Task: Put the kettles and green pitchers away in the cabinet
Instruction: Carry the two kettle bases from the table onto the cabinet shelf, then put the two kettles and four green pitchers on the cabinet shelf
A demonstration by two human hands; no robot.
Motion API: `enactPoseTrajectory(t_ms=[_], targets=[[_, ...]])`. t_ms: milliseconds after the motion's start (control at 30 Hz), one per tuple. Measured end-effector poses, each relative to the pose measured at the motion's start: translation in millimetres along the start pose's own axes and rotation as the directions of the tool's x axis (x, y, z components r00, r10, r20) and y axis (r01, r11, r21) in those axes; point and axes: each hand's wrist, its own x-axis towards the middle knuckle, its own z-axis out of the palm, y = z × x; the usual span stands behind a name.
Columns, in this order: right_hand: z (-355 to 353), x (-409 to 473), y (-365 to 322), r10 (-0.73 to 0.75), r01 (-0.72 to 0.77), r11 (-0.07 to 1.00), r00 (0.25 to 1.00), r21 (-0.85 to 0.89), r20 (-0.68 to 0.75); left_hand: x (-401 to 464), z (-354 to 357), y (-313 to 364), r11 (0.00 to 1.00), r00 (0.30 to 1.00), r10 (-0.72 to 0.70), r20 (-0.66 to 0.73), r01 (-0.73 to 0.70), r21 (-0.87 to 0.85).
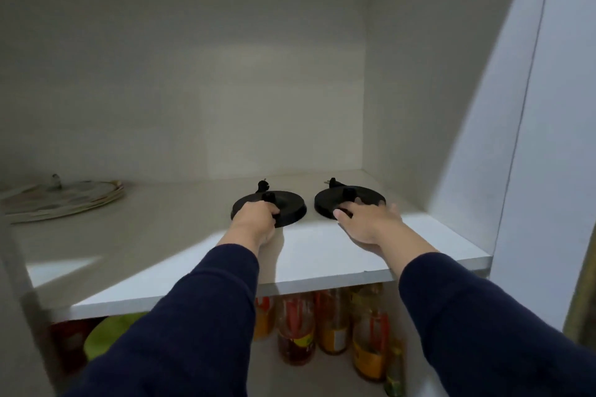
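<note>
While both arms in dark blue sleeves are stretched into the open cabinet [419,90], two black round kettle bases are seen lying flat on its white shelf [322,261], toward the right end and set back from the front edge. The left kettle base [287,206] is gripped at its near rim by the left hand [254,219], whose fingers are curled over the disc's top. The right kettle base [358,196] lies just beside it, a narrow gap of shelf being left between the two, and close to the right wall. The right hand [367,219] is laid on this base's near rim with fingers spread and nearly straight; no closed grip can be made out. Behind each disc a small black plug is seen, pointing toward the back edge of the shelf. At the left end of the shelf a low stack of plates [64,200] is kept, well apart from the bases. Below the shelf, several bottles [332,325] of amber liquid are stood in the lower compartment, and something green [106,335] is glimpsed to their left, too blurred to be identified.
</note>
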Motion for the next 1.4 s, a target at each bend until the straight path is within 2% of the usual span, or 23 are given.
enactPoseTrajectory(t_ms=[100,233,467,600,767,867,933,1000,1067,1233,1400], targets=[[-0.7,27.9,-0.1,0.055,-0.054,0.998,0.998,-0.020,0.039,33.5,5.0,-4.0,0.996,0.999,-0.027,0.035,0.030,-0.088],[-1.3,58.4,-0.5,0.132,-0.132,0.991,0.990,-0.007,0.055,62.0,7.6,-9.2,0.994,0.999,-0.026,0.039,0.030,-0.104],[-3.5,75.6,-8.2,0.195,-0.198,0.980,0.977,0.020,0.087,75.9,12.1,-19.7,0.999,0.998,0.014,0.068,-0.011,-0.034],[2.6,59.5,-9.7,0.188,-0.194,0.978,0.979,0.082,0.075,63.1,9.7,-24.0,0.993,0.995,-0.005,0.104,-0.008,0.122],[-4.1,27.0,-21.8,0.067,-0.069,0.984,0.998,0.165,0.020,21.7,-6.0,-34.8,0.991,0.998,0.069,0.000,-0.068,0.114],[-6.6,-3.6,-41.9,-0.101,0.122,0.940,0.992,0.317,-0.082,-24.9,-24.3,-45.6,0.991,0.993,0.114,-0.041,-0.110,0.083],[-7.1,-31.7,-60.1,-0.189,0.262,0.871,0.959,0.415,-0.209,-62.0,-41.5,-57.4,0.992,0.992,0.100,-0.079,-0.093,0.090],[-7.9,-60.6,-82.1,-0.247,0.380,0.822,0.909,0.424,-0.337,-99.6,-60.5,-69.8,0.991,0.987,0.082,-0.135,-0.067,0.115],[-6.8,-91.2,-111.0,-0.321,0.464,0.788,0.870,0.405,-0.374,-143.2,-78.7,-86.3,0.993,0.979,0.057,-0.196,-0.035,0.114],[2.1,-166.5,-201.0,-0.497,0.623,0.660,0.781,0.420,-0.378,-256.9,-118.9,-143.0,0.991,0.951,-0.101,-0.291,0.123,0.058],[15.3,-257.9,-306.5,-0.685,0.748,0.497,0.649,0.439,-0.331,-382.3,-163.7,-216.5,0.938,0.866,-0.318,-0.386,0.347,0.005]])
